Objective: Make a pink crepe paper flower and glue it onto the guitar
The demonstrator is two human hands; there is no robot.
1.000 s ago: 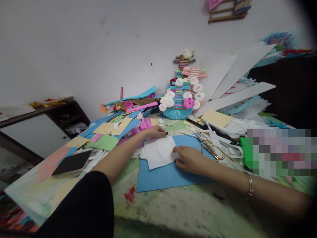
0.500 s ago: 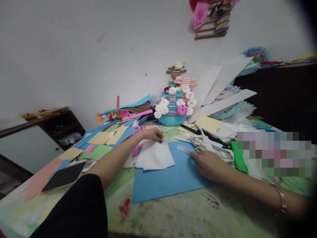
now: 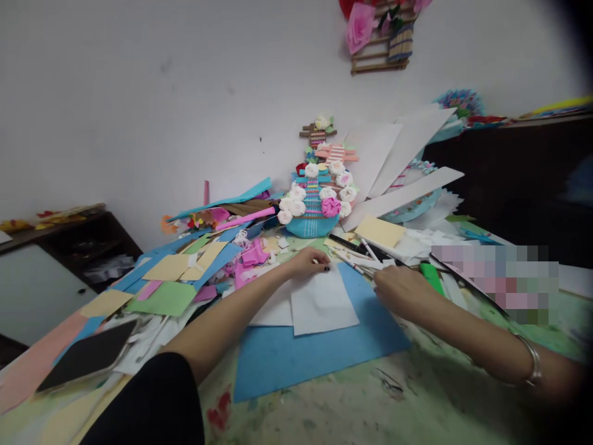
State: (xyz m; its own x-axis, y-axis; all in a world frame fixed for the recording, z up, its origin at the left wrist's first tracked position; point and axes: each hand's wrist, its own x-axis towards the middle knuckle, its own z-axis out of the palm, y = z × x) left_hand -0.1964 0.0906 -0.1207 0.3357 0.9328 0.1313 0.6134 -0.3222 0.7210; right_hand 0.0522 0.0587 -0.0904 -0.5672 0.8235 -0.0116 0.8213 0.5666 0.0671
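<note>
My left hand (image 3: 311, 264) pinches the top edge of a white paper sheet (image 3: 324, 303). This sheet overlaps another white sheet (image 3: 273, 309), and both lie over a large blue sheet (image 3: 319, 368). To the right, my right hand (image 3: 398, 289) is curled above the blue sheet's right edge, beside several slim pens (image 3: 348, 261). Its fingertips are mostly hidden, so what they grip cannot be made out. A small white strip (image 3: 382, 264) shows just beyond its knuckles. A bright green object (image 3: 430, 278) lies behind that wrist.
A phone (image 3: 88, 357) and coloured paper pieces (image 3: 162, 299) cover the left side. At the back stands a blue lute-shaped craft (image 3: 311, 226) with paper flowers, near white boards (image 3: 407, 198). A yellow paper pad (image 3: 380, 232) lies behind the pens. A low cabinet (image 3: 41, 290) stands at left.
My left hand has drawn the upper white sheet to the right, away from the other. My right hand has moved away from me, and the pale strip is gone from the blue sheet.
</note>
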